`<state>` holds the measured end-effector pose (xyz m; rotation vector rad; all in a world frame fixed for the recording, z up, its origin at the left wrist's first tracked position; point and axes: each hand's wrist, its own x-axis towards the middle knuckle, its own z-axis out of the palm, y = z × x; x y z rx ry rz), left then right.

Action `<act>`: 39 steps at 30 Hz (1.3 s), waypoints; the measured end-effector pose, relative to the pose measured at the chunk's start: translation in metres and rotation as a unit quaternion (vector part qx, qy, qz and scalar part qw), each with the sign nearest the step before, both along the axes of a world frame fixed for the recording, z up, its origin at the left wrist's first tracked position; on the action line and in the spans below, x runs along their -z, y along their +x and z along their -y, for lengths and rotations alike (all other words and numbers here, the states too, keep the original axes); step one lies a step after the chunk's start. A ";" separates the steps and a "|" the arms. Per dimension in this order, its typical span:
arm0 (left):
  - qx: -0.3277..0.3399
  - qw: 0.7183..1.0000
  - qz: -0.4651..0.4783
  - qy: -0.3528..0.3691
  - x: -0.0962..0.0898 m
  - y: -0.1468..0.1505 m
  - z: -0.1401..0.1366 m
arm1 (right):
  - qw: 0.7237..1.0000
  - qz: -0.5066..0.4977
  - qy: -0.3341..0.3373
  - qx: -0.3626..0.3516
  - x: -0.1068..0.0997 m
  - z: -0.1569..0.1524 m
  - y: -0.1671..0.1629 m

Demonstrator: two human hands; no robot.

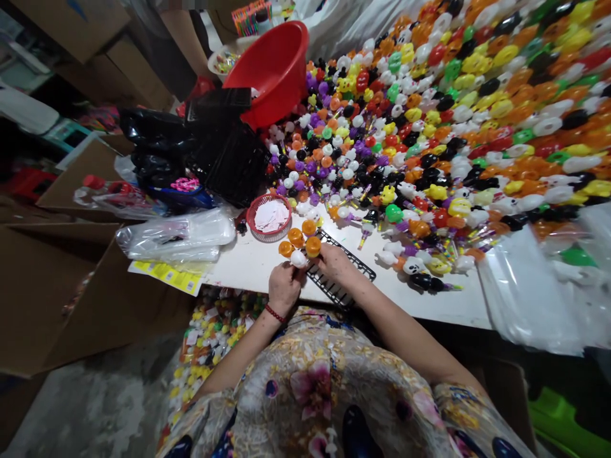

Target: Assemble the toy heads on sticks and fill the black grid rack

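Note:
My left hand [285, 287] is closed in a pinch around the white toy figure [298, 258], its fingertips partly hidden. My right hand [335, 262] is closed by an orange toy figure [313, 247], gripping its lower part. More orange toy figures [295, 238] cluster just beyond both hands; whether they are held or resting in something cannot be made out. A black slotted plastic rack [360, 266] lies slanted on the white table [410, 305], partly beneath my right hand and forearm.
A large heap of colourful toy figures [429, 127] covers the table's back and right. A red basket [249, 231] holds white paper slips [272, 216]. Around it are a red tub [281, 70], black trays [233, 152], clear plastic bags [181, 235] and an open cardboard box [95, 305]. More bags [525, 292] hang over the right edge.

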<state>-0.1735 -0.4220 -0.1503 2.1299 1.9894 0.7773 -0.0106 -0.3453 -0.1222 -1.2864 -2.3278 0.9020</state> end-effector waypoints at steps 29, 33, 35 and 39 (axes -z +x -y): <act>-0.002 0.994 -0.058 0.089 0.003 0.002 0.005 | 0.963 0.125 0.138 0.194 -0.017 -0.059 0.062; -0.001 0.994 -0.051 0.101 0.003 0.003 0.005 | 0.980 0.015 0.080 0.183 -0.016 -0.046 0.051; -0.002 0.993 -0.051 0.109 0.004 0.004 0.005 | 0.984 -0.045 0.031 0.167 -0.016 -0.039 0.046; -0.004 0.991 -0.058 0.124 0.005 0.003 0.005 | 0.982 -0.096 -0.043 0.154 -0.016 -0.029 0.040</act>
